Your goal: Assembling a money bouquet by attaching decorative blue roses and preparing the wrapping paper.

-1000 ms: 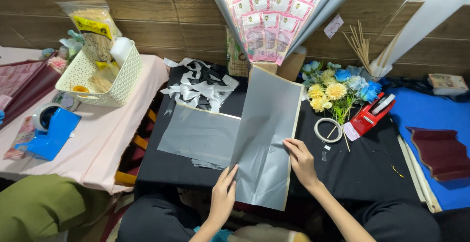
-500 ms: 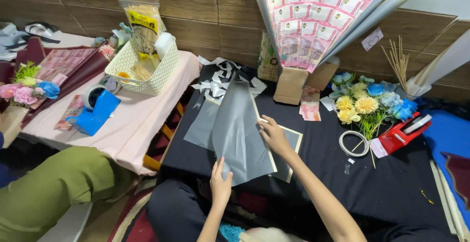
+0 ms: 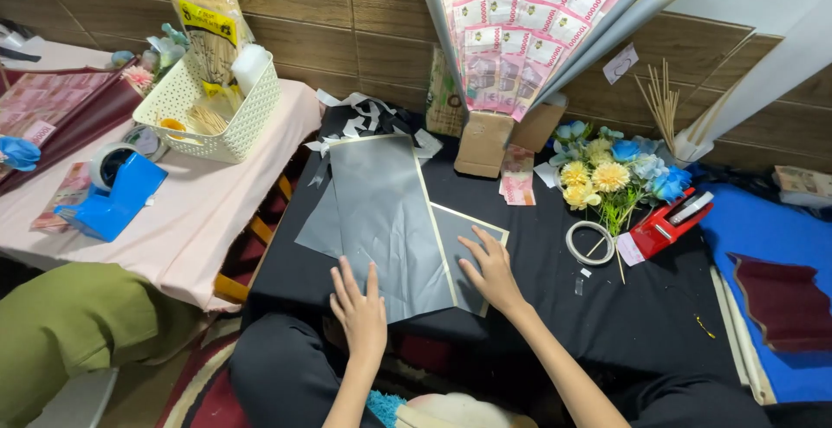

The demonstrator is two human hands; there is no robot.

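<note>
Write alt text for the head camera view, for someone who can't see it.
Both hands, left and right, press flat on grey sheets spread over a black cloth table. Behind stand a banknote bouquet and artificial flowers.

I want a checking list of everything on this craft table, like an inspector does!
Surface: black cloth table, with a pink-covered table to its left.
Job's things: grey wrapping sheets with pale edges, lying flat and overlapping.
Clutter: paper scraps, artificial flowers, tape roll, red tape dispenser, blue tape dispenser, white basket, wooden sticks.
Hands: left hand flat on the sheets' near edge; right hand flat on the smaller sheet; both open.
Cables: nothing seen.
Surroundings: wood-panel wall, banknote bouquet, blue mat, another person's green trouser leg.
</note>
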